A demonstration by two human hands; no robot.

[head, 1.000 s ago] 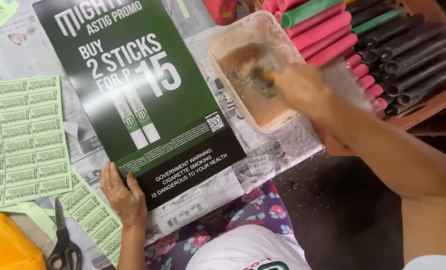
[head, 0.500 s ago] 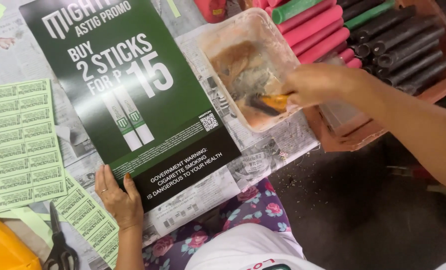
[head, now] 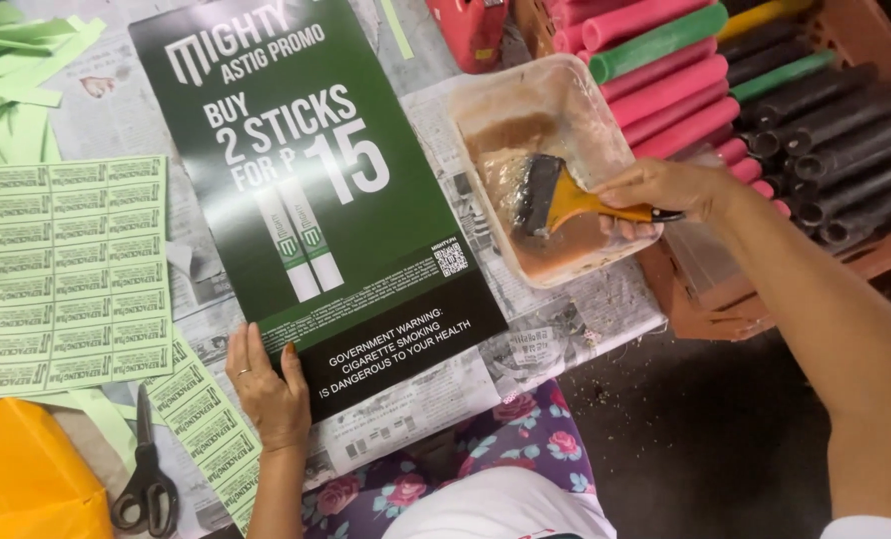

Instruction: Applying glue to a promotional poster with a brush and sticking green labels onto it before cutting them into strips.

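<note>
Item 1. My right hand [head: 665,190]: fingers clenched around the orange handle of a paintbrush [head: 565,200]. The brush's dark bristle head lies inside the clear plastic tub [head: 585,100], touching the brownish paste smeared over its bottom.

Item 2. My left hand [head: 271,389]: flat, fingers spread and released, pressing the lower left corner of the dark green poster [head: 305,200]. Nothing grasped; a ring shows on one finger.

Item 3. The poster: glossy, dark green grading to a black band at its lower edge, white lettering and two pictured white sticks. It lies slanted on newspaper [head: 555,329] that covers the counter, just beside the tub.

Item 4. The tub: rectangular, translucent, resting on the newspaper between the poster and a reddish crate [head: 705,299].

Item 5. The crate: holds stacked paper tubes [head: 685,95], pink, green and black, lying on their sides.

Item 6. Sheets of pale green printed labels [head: 71,269]: left of the poster, uncut in a grid; a further strip of them lies below my left hand's wrist.

Item 7. Loose green paper strips [head: 16,50]: heaped at the upper left.

Item 8. Scissors [head: 146,479]: black-handled, closed, lower left, beside an orange bag [head: 26,479].
</note>
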